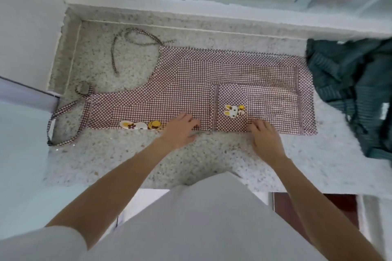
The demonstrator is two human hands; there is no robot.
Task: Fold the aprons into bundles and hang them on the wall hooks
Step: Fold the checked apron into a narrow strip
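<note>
Both hands flat on the near edge of the checked apron (191,89), nothing pinched: left hand (180,131) has fingers spread and straight, pressing the cloth just right of the rabbit patch; right hand (265,135) has fingertips on the hem below the pocket, slightly bent, can't tell whether they nip the edge

Apron: thin woven cotton, small maroon-and-white check, lying flat and folded lengthwise into a long rectangle on the counter (127,161). Bib end points left, curved armhole edge visible. Square pocket (231,108) on the right half, with a white-and-yellow rabbit applique (234,110); second rabbit patch (141,124) at the near edge, left

Straps: neck strap (127,46) lies in a loose loop at the far left; waist tie (63,116) trails off the left end, knotted, looping toward the counter edge

Counter is speckled grey-white stone, rough grain, with a raised lip at the back

Green cloth (352,93), ribbed, dark teal, crumpled in a heap on the right, just beside the apron's end
</note>
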